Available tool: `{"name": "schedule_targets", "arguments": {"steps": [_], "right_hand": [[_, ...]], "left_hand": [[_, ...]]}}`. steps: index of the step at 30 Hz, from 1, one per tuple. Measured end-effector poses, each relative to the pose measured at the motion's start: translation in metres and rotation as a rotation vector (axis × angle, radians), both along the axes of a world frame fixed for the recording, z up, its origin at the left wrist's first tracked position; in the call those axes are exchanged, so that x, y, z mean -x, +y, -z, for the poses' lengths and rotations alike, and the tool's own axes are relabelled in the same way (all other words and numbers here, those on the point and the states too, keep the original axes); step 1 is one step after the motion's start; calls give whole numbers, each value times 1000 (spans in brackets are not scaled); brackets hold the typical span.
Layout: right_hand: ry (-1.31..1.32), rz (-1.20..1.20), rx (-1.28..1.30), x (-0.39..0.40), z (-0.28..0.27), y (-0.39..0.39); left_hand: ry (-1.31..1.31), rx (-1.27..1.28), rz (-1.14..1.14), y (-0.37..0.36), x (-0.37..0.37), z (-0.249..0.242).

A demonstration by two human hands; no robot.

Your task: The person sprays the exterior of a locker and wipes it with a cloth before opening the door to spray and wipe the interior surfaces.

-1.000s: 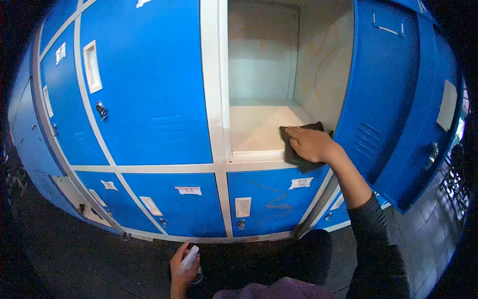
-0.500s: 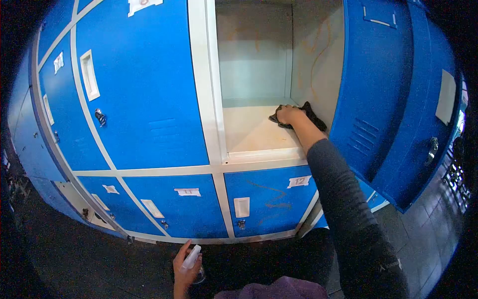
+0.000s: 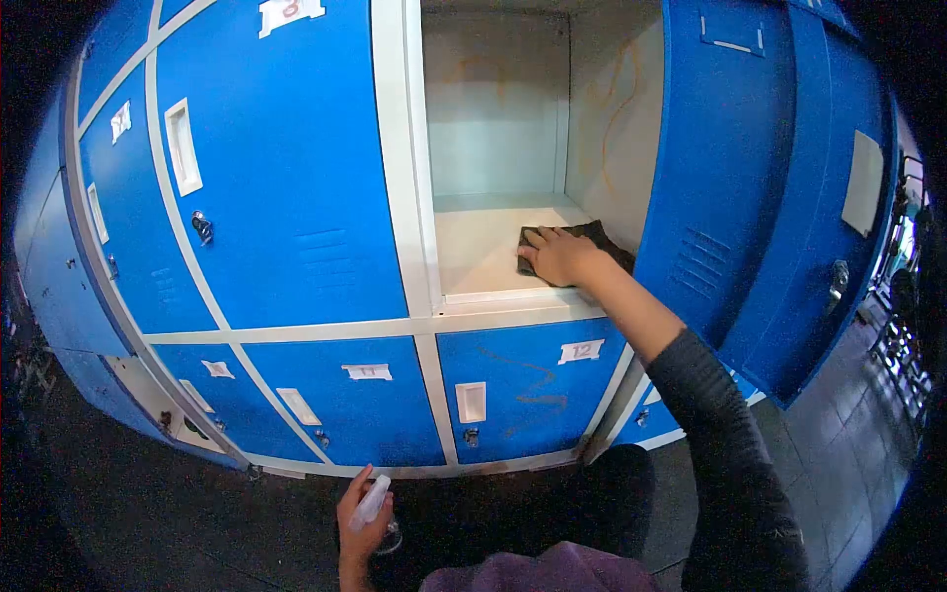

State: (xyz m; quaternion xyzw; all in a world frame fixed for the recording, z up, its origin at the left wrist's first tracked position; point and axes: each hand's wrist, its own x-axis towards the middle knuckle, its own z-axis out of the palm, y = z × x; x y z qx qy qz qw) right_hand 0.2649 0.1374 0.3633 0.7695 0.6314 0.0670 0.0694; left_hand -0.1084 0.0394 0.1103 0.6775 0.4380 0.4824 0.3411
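My right hand [image 3: 564, 257] presses a dark cloth [image 3: 604, 243] onto the floor of an open locker compartment [image 3: 469, 232], near its front right corner. The fingers lie over the cloth, and part of it sticks out to the right. Low in the view, my left hand [image 3: 361, 520] is wrapped round a spray bottle [image 3: 370, 501] with a white head. Its clear body shows only partly below the hand. Orange-brown marks run along the compartment's right wall [image 3: 614, 109].
The open blue locker door [image 3: 730, 187] hangs to the right of the compartment. Closed blue doors stand to the left [image 3: 281, 187] and below, one labelled 12 [image 3: 533, 390]. Dark floor tiles [image 3: 829, 434] show at lower right.
My right hand has drawn the cloth toward the compartment's front edge and slightly left. The left hand keeps the spray bottle nearly in place. The view has shifted slightly.
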Motion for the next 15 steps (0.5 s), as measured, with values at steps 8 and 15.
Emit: {"name": "schedule_targets", "arguments": {"steps": [8,15], "right_hand": [[-52,-90,-102,-24,12,22],[-62,165,-163,-24,0,34]], "left_hand": [[54,11,-36,1,5,5],[-10,8,0,-5,3,-5]]}}
